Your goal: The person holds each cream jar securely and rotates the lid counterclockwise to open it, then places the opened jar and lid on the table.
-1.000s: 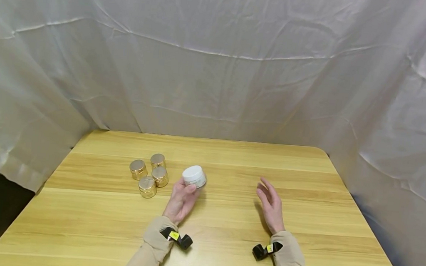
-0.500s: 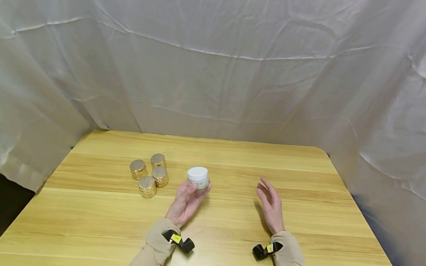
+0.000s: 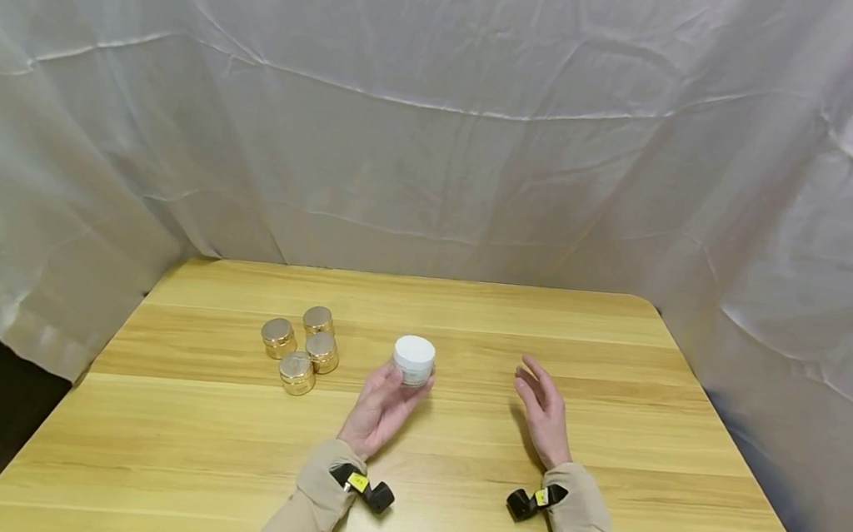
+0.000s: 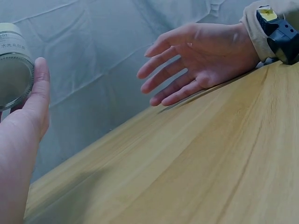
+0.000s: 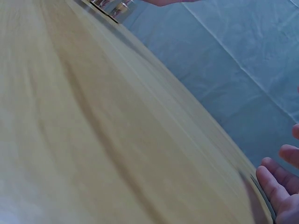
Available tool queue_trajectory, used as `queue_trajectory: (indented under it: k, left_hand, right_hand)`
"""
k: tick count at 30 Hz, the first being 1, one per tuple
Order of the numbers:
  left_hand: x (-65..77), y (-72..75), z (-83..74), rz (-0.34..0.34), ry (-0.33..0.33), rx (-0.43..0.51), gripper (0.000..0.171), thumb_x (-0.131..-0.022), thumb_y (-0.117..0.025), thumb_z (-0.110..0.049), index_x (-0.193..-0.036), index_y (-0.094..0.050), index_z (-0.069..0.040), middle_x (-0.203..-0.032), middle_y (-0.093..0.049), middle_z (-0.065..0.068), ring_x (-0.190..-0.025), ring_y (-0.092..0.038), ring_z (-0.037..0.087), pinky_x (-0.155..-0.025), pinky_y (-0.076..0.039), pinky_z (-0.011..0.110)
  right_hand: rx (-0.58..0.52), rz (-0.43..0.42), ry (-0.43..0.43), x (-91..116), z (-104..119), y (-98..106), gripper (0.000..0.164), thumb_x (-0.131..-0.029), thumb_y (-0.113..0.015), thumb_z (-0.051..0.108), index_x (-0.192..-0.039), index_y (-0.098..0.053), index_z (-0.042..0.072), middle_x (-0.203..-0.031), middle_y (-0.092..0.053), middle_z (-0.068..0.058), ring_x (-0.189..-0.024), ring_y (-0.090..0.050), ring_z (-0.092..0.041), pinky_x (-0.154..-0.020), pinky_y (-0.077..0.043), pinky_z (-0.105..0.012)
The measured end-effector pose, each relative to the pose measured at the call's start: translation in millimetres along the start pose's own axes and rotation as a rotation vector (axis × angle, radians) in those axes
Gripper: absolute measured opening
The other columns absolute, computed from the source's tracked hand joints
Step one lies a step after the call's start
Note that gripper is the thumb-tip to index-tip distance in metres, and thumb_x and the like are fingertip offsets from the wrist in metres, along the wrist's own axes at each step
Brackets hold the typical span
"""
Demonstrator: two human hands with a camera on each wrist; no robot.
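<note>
One white jar to worry about: lid on, held up above the tabletop, gripped round its side by the thumb and fingers of the left hand. Base mostly uncovered in the left wrist view, so probably little supported from beneath; could slide down with any loosening of the grip, or tip with a roll of the wrist. To the right of the white jar, well apart from it, the right hand: palm turned toward it, fingers loosely spread, holding nothing; likely too far away to catch a drop. If brought in fast, might knock the white jar out of that grip. To the left of the white jar, four gold jars bunched together; could be bumped or scattered by a swing that way, or by a sideways roll after a fall. Cannot tell the tightness of the lid; if loose, might come away when lifted.
</note>
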State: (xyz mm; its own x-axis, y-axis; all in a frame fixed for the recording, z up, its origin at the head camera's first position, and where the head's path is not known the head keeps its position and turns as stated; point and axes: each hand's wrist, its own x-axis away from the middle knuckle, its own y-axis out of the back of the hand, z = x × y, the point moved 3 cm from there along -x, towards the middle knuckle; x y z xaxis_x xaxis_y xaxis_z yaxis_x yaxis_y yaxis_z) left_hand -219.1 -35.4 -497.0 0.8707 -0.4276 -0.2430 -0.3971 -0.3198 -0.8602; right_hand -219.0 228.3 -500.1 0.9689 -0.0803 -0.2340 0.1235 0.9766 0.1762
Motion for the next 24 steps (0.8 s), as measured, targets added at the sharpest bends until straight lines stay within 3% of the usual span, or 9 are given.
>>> queue_trajectory:
  k: [5, 11, 13, 16, 19, 21, 24]
  left_hand:
    - [0.0, -1.1, 1.3, -0.008, 0.005, -0.004, 0.052, -0.105, -0.045, -0.008, -0.155, -0.031, -0.006, -0.15, -0.04, 0.014, -0.137, -0.049, 0.03, -0.121, -0.039, 0.038]
    - [-0.6, -2.1, 2.1, -0.032, 0.027, -0.037, 0.04, -0.108, -0.036, -0.013, -0.147, -0.047, -0.012, -0.148, -0.044, 0.012, -0.134, -0.053, 0.027, -0.12, -0.04, 0.035]
    - [-1.2, -2.3, 2.7, -0.053, 0.042, -0.056, 0.039, -0.108, -0.037, -0.015, -0.145, -0.049, -0.012, -0.147, -0.044, 0.011, -0.132, -0.056, 0.026, -0.12, -0.04, 0.035]
    - [-2.0, -2.2, 4.1, -0.089, 0.074, -0.08, 0.045, -0.108, -0.041, -0.019, -0.151, -0.04, -0.009, -0.149, -0.041, 0.013, -0.131, -0.057, 0.024, -0.118, -0.042, 0.034]
    - [-3.0, -1.6, 5.9, -0.12, 0.107, -0.12, 0.057, -0.107, -0.042, -0.023, -0.158, -0.023, -0.005, -0.154, -0.034, 0.017, -0.13, -0.057, 0.022, -0.117, -0.043, 0.033]
    - [-3.4, -1.0, 7.1, -0.126, 0.128, -0.163, 0.064, -0.107, -0.042, -0.026, -0.159, -0.014, -0.001, -0.159, -0.027, 0.022, -0.129, -0.057, 0.021, -0.117, -0.043, 0.032]
    - [-3.8, -0.1, 9.0, -0.126, 0.146, -0.21, 0.068, -0.107, -0.043, -0.028, -0.159, -0.012, 0.001, -0.162, -0.019, 0.025, -0.129, -0.058, 0.02, -0.118, -0.043, 0.032]
  right_hand:
    - [0.009, -0.001, 0.031, -1, -1, -2, 0.045, -0.104, -0.054, 0.013, -0.147, -0.047, 0.001, -0.145, -0.05, -0.03, -0.122, -0.056, 0.002, -0.099, -0.044, -0.003]
    - [0.045, 0.007, 0.074, -3, 6, -8, 0.042, -0.1, -0.06, 0.009, -0.139, -0.054, -0.004, -0.138, -0.057, -0.029, -0.118, -0.062, -0.009, -0.098, -0.048, -0.006]
    - [0.071, 0.026, 0.103, -4, 12, -12, 0.04, -0.098, -0.062, 0.006, -0.136, -0.056, -0.006, -0.135, -0.059, -0.028, -0.118, -0.064, -0.019, -0.102, -0.052, -0.015]
    - [0.129, 0.054, 0.166, -5, 23, -20, 0.039, -0.095, -0.065, 0.004, -0.132, -0.059, -0.006, -0.13, -0.063, -0.027, -0.117, -0.064, -0.035, -0.105, -0.055, -0.037]
    - [0.199, 0.067, 0.235, -6, 36, -30, 0.036, -0.093, -0.068, 0.005, -0.128, -0.063, -0.003, -0.125, -0.067, -0.024, -0.114, -0.064, -0.041, -0.103, -0.053, -0.053]
    - [0.244, 0.071, 0.274, -7, 45, -37, 0.034, -0.093, -0.07, 0.008, -0.126, -0.066, 0.0, -0.123, -0.069, -0.02, -0.112, -0.066, -0.038, -0.1, -0.054, -0.054]
    - [0.299, 0.073, 0.347, -6, 56, -47, 0.033, -0.092, -0.071, 0.01, -0.124, -0.067, 0.003, -0.121, -0.071, -0.017, -0.109, -0.068, -0.034, -0.097, -0.056, -0.051]
